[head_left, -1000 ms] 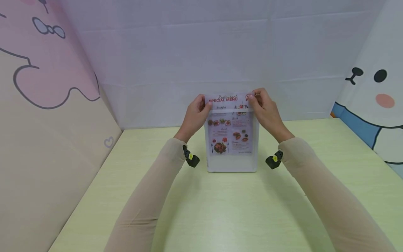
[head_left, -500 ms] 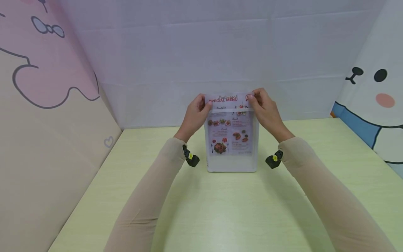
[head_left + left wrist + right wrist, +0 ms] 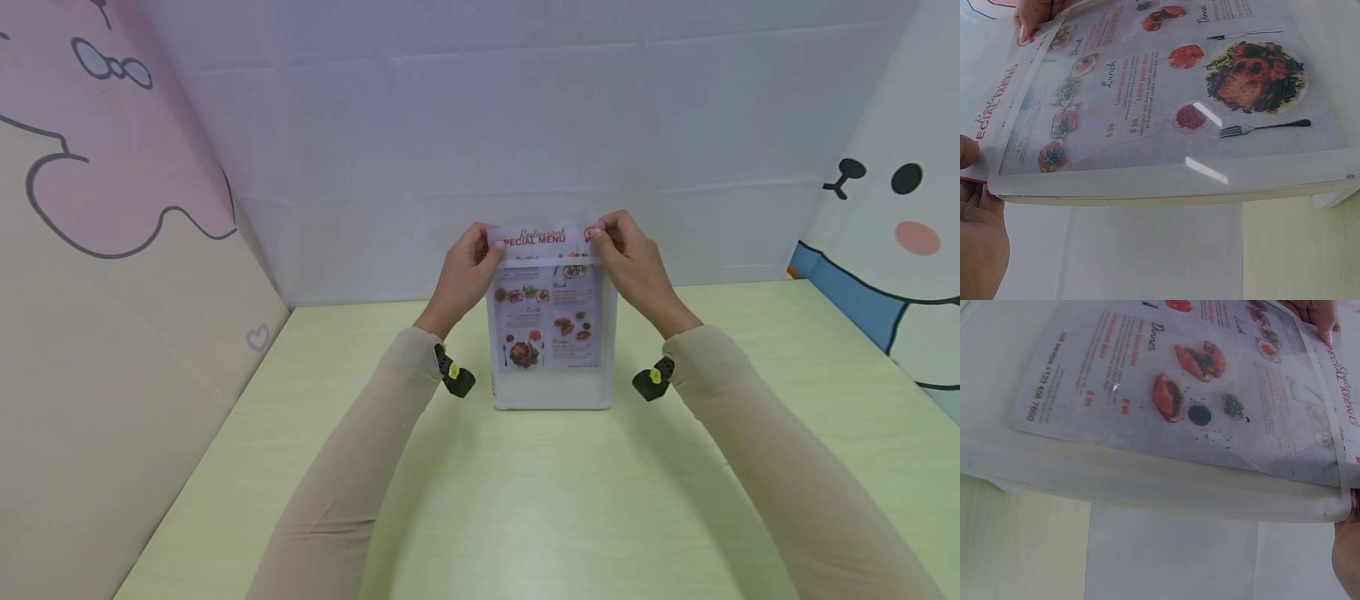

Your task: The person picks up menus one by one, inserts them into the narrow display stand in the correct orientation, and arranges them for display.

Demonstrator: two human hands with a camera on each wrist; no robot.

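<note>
Pinching menu sheet (image 3: 550, 310) top corners, left hand (image 3: 467, 268) and right hand (image 3: 630, 260), grips closed tight

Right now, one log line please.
left hand pinches menu sheet | right hand pinches it | sheet partly in clear stand

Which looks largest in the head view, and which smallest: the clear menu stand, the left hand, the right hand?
1. Clear menu stand, clearly the largest.
2. Left hand and right hand: they look about equal, so I do not rank them; each pinches a top corner of the menu sheet.
</note>
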